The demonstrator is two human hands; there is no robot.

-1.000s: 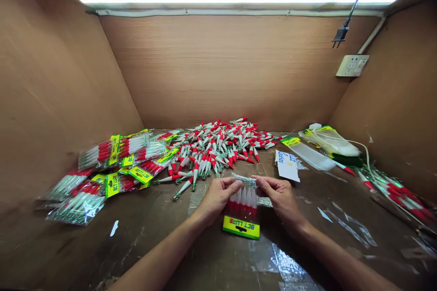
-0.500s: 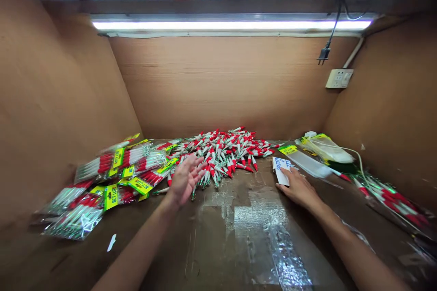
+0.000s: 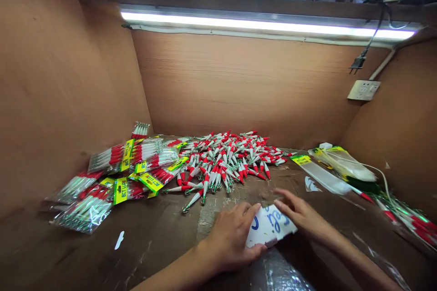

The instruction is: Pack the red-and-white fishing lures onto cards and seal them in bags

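Note:
A small white card with blue handwriting point(image 3: 269, 229) lies on the brown table in front of me. My left hand point(image 3: 232, 238) grips its left edge, thumb underneath and fingers curled over it. My right hand point(image 3: 298, 216) rests on its right side with fingers stretched out flat. Just beyond the card lies a heap of red-and-white lures point(image 3: 225, 159).
Packed lure bags with yellow header cards point(image 3: 126, 173) are piled at the left. Empty clear bags and a white cable point(image 3: 336, 168) lie at the right, with more lures point(image 3: 409, 223) beside them. Brown walls close in on three sides; a wall socket point(image 3: 363, 90) hangs at the right.
A second ago both hands held a packed lure bag; it is gone from them. The right hand fetched the white card from the right and both hands now have it at the table's centre.

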